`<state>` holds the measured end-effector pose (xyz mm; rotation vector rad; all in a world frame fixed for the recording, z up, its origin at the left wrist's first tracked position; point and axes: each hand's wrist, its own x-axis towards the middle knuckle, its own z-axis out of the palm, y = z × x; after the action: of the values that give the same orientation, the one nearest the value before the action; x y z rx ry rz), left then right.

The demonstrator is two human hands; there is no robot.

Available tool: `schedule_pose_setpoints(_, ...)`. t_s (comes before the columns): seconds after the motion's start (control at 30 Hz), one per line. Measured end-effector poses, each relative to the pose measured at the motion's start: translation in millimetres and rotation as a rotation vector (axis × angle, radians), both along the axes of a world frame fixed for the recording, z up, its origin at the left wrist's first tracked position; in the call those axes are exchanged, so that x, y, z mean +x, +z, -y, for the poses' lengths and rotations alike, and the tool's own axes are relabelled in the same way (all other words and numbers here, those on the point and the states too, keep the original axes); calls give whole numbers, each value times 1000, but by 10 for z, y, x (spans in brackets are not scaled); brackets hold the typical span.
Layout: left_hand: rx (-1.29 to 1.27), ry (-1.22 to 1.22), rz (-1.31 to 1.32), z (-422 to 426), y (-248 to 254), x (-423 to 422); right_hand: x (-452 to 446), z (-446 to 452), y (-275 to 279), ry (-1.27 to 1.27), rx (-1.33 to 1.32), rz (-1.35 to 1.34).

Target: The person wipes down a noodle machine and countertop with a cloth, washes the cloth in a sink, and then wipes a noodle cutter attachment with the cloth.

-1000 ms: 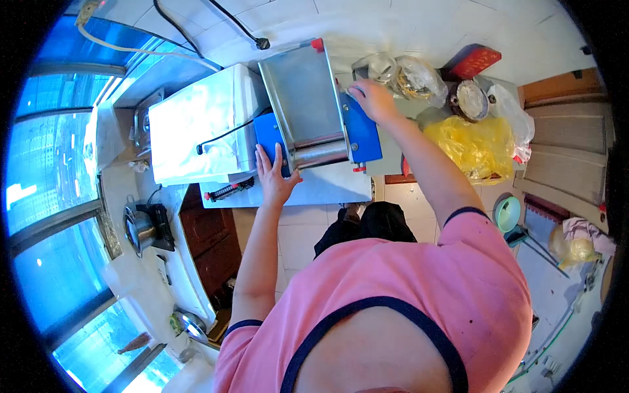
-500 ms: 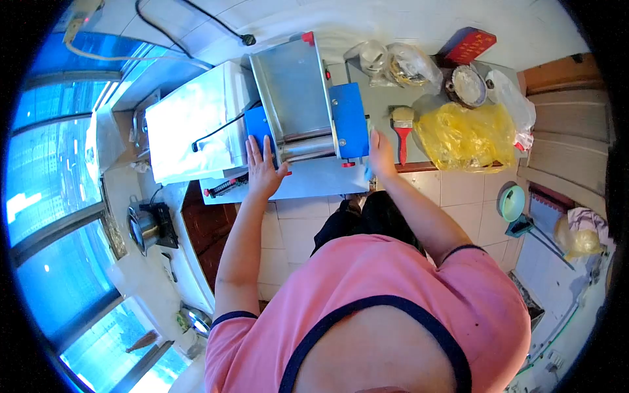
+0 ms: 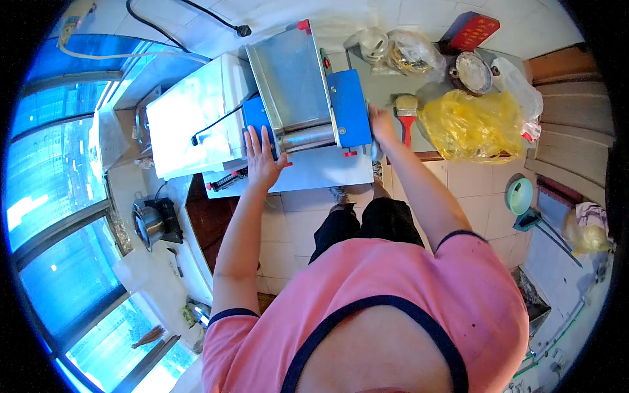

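"So, where is the machine from my hands?"

"Between them, on the counter ahead of you. Its metal tray tilts up toward the wall, and the roller runs along the edge nearest you."

"And my left hand?"

"Your left hand lies against the lower part of the left blue panel. Your fingers are stretched out and a little apart, pointing toward the wall, with nothing gripped. Your thumb sticks out sideways below the roller, its tip just beside a small red knob."

"What about the right?"

"Your right hand is at the outer side of the right blue panel. It's blurred, with the fingers bent; something pale shows just below it, but I can't tell whether you're holding that, or whether you touch the panel."

"What's around them?"

"A brush with a red handle lies near your right hand, with a yellow bag beyond it. Left of the machine stands a white box, a black cord lying across it."
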<state>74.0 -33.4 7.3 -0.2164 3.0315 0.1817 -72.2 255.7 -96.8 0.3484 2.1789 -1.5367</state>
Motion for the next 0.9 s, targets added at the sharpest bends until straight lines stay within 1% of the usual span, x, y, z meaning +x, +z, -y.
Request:
schedule_pose_setpoints(0.03, 10, 3, -3, 12, -31, -9, 221, -68, -260, -1, -37, 60)
schedule_pose_setpoints(0.07, 12, -10, -26, 32, -67, -3, 366, -104, -389, 1, -74, 123)
schedule_pose_setpoints(0.1, 13, -23, -47, 48, -87, 24, 440, -109, -375, 5, -65, 124)
schedule_pose_setpoints(0.13, -28, 23, 49, -16, 14, -5, 489, -88, -346, -136, -177, 231)
schedule_pose_setpoints(0.17, -24, 28, 42, -18, 13, -19, 529, -46, -313, -276, -291, 334)
schedule_pose_setpoints(0.2, -20, 13, 39, -2, -3, -22, 494, 5, -453, -427, -396, 385)
schedule_pose_setpoints(0.23, -16, -1, 39, 18, -1, 10, 513, -10, -506, -416, -391, 383)
schedule_pose_setpoints(0.3, -7, -18, -16, 82, -7, 66, 517, -2, -541, -420, -791, 511)
schedule_pose_setpoints(0.33, 26, -86, -38, 127, -16, 108, 533, 21, -232, -436, -801, 640)
schedule_pose_setpoints(0.37, 62, -157, -57, 168, -33, 167, 585, 56, -81, -431, -793, 627)
schedule_pose_setpoints(0.43, 44, -182, -52, 190, 23, 360, 666, 25, 80, -531, -843, 560)
schedule_pose_setpoints(0.47, -3, -255, -54, 239, 7, 482, 708, -19, 162, -527, -827, 556)
schedule_pose_setpoints(0.5, -51, -327, -56, 294, -18, 606, 740, -79, 258, -478, -790, 492)
schedule_pose_setpoints(0.53, -15, -336, -83, 329, -34, 706, 763, -128, 366, -429, -754, 427)
schedule_pose_setpoints(0.57, -2, -327, -92, 354, -37, 806, 810, -173, 480, -422, -739, 420)
schedule_pose_setpoints(0.63, 1, -410, -19, 362, 55, 1040, 976, -223, 792, -391, -782, 277)
schedule_pose_setpoints(0.67, 122, -434, -8, 416, -97, 1217, 1055, -164, 933, -357, -808, 244)
schedule_pose_setpoints(0.7, 123, -423, -20, 411, -160, 1365, 1151, -19, 1098, -342, -804, 238)
schedule_pose_setpoints(0.77, 508, -126, 179, 334, -213, 1578, 1383, 434, 1391, -286, -426, 189)
schedule_pose_setpoints(0.8, 509, -119, 170, 259, -128, 1596, 1492, 677, 1534, -247, -403, 164)
schedule_pose_setpoints(0.87, 1608, 423, 19, 12, 189, 1515, 1669, 1190, 1667, -135, -325, 86)
schedule_pose_setpoints(0.9, 1610, 427, 9, -91, 330, 1433, 1752, 1420, 1690, -66, -273, 35)
